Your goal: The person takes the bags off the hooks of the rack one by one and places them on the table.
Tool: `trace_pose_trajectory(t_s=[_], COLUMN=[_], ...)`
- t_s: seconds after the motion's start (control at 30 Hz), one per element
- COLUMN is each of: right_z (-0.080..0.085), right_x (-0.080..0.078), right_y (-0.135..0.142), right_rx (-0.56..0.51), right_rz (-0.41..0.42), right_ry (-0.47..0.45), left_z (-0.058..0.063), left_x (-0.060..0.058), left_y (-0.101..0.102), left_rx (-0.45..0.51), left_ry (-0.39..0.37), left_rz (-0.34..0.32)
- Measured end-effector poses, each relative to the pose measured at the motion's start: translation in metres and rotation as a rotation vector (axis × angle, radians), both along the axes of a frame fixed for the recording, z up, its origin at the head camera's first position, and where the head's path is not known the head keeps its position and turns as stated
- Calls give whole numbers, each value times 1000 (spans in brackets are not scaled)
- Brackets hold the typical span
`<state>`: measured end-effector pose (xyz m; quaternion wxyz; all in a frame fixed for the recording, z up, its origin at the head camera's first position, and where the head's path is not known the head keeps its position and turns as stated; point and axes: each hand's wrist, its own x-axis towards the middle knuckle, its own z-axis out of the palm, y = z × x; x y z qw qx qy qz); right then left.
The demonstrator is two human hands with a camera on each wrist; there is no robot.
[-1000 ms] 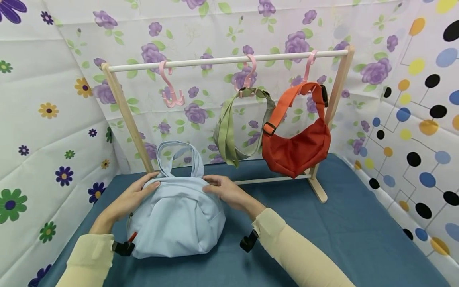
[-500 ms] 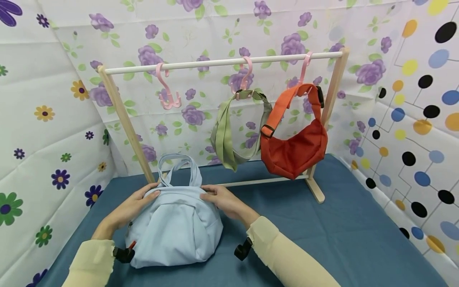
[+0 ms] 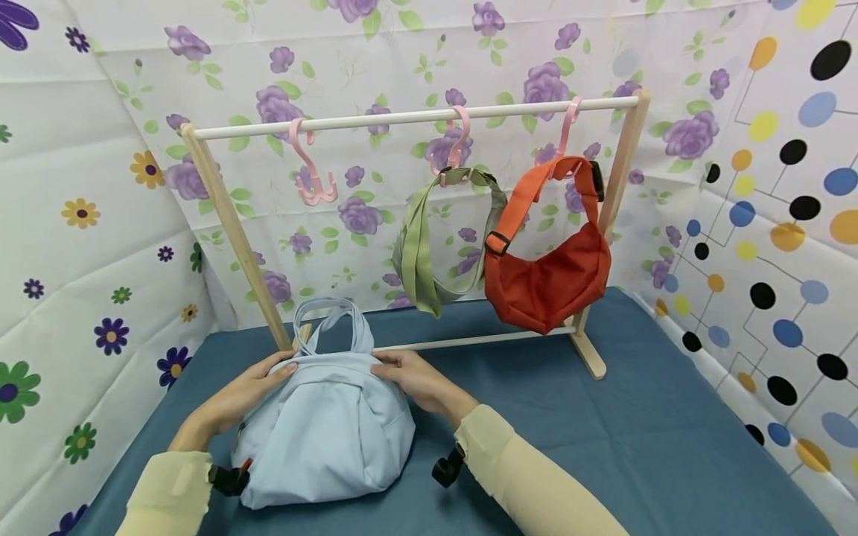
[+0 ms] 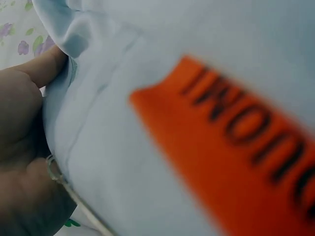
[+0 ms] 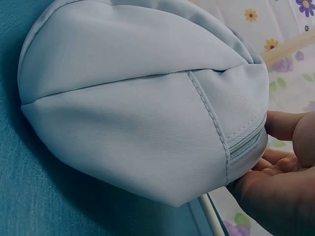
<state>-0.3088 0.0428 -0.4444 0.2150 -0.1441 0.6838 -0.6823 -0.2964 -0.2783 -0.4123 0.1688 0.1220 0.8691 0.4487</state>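
A light blue handbag (image 3: 328, 439) with two upright loop handles (image 3: 335, 324) sits on the blue cloth at left. My left hand (image 3: 244, 394) grips its upper left corner, the thumb on the near side. At the upper right corner my right hand (image 3: 422, 380) pinches the fabric, with thumb and fingers on either side beside a zipper (image 5: 246, 140) in the right wrist view. An orange tag (image 4: 231, 128) with black letters crosses the bag's side in the left wrist view, and a metal zipper pull (image 4: 54, 169) lies near the left palm.
Behind the bag stands a wooden rack with a white rail (image 3: 402, 117). A bare pink hook (image 3: 315, 175) hangs at left. Further right, a green bag (image 3: 422, 253) and a red-orange bag (image 3: 550, 283) hang from two pink hooks. Patterned fabric walls enclose the blue cloth (image 3: 643, 432).
Both hands and the light blue bag have come lower and nearer in the head view, the handles now further below the bare hook. The grip looks the same, and the head view has shifted slightly.
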Motion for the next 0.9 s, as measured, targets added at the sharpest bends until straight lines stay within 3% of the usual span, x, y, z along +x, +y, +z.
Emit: trace_pose_trajectory(t_s=[0.3,0.9], right_z=[-6,-22], right_x=[1,3], right_y=[-2,-9], right_rx=[23,52], right_rz=[14,-2], right_ry=[-68,-123], left_z=[-2,-15], left_x=[5,6], left_y=[-3,-8], left_rx=[10,-14], left_ry=[-118,-190], left_rz=[9,0])
